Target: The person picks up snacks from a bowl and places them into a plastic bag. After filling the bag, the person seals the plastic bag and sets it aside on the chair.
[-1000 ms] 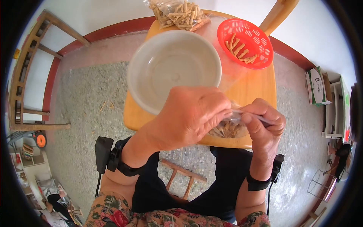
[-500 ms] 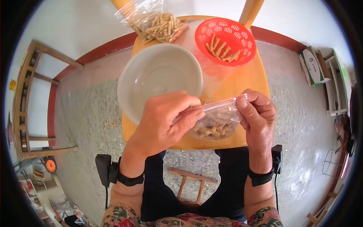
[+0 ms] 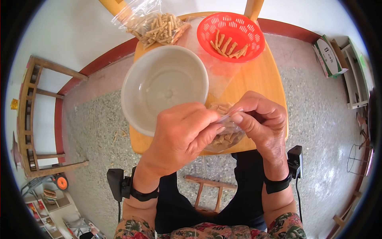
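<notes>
My left hand point(image 3: 181, 135) pinches the top edge of a small clear zip bag point(image 3: 227, 137) with tan stick pieces inside. Close beside it, my right hand point(image 3: 260, 121) grips the same edge between thumb and fingers. The bag hangs over the front of the wooden chair seat point(image 3: 258, 85), and the hands hide part of its top. Left of the bag sits a whitish bowl point(image 3: 165, 87) with nothing in it. A red basket point(image 3: 254, 47) behind holds several tan sticks point(image 3: 227, 44).
A larger clear bag of tan sticks point(image 3: 163, 30) lies at the seat's back left. A flat clear plastic sheet point(image 3: 215, 73) is under the basket. A wooden frame point(image 3: 28, 115) leans at the left wall; a white and green box point(image 3: 328, 57) stands at the right.
The hands have come together along the bag's top edge, after being spread apart half a second ago. The view has shifted a little.
</notes>
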{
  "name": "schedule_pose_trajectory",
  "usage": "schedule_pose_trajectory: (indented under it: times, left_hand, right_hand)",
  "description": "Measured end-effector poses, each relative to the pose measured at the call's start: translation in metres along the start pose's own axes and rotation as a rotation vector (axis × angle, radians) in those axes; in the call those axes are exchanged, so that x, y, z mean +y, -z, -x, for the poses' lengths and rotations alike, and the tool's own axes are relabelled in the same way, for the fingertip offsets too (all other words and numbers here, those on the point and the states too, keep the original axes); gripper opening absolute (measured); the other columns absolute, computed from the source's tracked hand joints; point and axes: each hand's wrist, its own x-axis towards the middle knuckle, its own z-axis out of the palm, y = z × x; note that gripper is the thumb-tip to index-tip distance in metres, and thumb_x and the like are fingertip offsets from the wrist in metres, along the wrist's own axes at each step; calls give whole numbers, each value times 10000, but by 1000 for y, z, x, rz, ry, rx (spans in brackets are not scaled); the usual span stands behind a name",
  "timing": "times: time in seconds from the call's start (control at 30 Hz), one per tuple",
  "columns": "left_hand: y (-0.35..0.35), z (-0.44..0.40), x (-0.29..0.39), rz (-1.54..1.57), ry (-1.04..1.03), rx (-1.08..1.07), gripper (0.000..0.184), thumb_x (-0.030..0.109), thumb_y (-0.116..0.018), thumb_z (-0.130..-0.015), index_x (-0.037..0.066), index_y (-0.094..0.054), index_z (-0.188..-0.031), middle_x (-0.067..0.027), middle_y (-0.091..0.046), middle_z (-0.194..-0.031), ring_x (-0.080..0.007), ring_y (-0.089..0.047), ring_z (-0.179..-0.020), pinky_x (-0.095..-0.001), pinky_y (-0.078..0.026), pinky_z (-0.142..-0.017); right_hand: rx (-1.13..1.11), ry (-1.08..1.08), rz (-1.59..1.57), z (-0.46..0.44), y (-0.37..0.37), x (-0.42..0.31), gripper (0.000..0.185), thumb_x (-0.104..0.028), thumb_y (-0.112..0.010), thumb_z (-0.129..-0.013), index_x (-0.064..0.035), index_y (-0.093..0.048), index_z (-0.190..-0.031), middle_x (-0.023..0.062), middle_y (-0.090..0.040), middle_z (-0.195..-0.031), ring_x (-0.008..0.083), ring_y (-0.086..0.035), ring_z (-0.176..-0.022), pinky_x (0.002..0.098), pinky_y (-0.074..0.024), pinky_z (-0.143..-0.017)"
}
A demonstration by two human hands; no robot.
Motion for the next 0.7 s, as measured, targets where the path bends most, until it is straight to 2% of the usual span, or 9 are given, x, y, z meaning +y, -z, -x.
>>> schedule_pose_trajectory:
  times: [0.27,0.4,0.47,0.5,0.57,0.7]
  left_hand:
    - [-3,-1,0,5,-54,22,75,46,-614,-728,-5,-563,-750,-77,-474,-572,-200,-449,-482,-282,-343,-445]
    - [-2,-1,2,-21,-61,5,67,38,-605,-731,-5,-556,-747,-80,-472,-575,-208,-447,-483,-282,-341,-448]
    - [-2,-1,1,-33,-58,3,66,35,-602,-734,-8,-553,-748,-81,-471,-577,-207,-446,-485,-281,-341,-450]
    - [-2,0,-1,-10,-37,13,62,27,-596,-739,-12,-549,-750,-83,-472,-583,-203,-448,-488,-279,-342,-453]
    - [0,0,-5,10,-21,27,58,20,-590,-743,-15,-544,-752,-85,-473,-588,-198,-449,-492,-277,-343,-457]
    - [2,1,-11,0,3,33,42,7,-576,-755,-17,-543,-761,-82,-474,-598,-181,-450,-498,-270,-344,-463]
  right_hand:
    - [-47,100,111,-1,1,1,47,-14,-645,-720,-21,-626,-762,-23,-502,-638,26,-409,-550,182,-299,-467]
    - [-37,138,146,0,1,-2,29,-9,-631,-735,-8,-612,-757,-13,-510,-649,31,-434,-573,175,-328,-490]
    - [69,29,25,1,1,-7,21,-6,-610,-757,2,-592,-764,-6,-528,-674,34,-463,-604,164,-359,-525]
    - [67,28,25,1,2,-5,21,-6,-610,-757,2,-592,-764,-6,-528,-674,34,-463,-604,164,-359,-525]
    - [199,9,-152,-1,5,-2,27,-16,-599,-772,3,-580,-779,-2,-551,-708,41,-484,-627,169,-386,-566]
    - [222,-142,-174,0,12,-3,57,-44,-616,-768,-1,-580,-781,2,-557,-724,52,-495,-646,187,-396,-597]
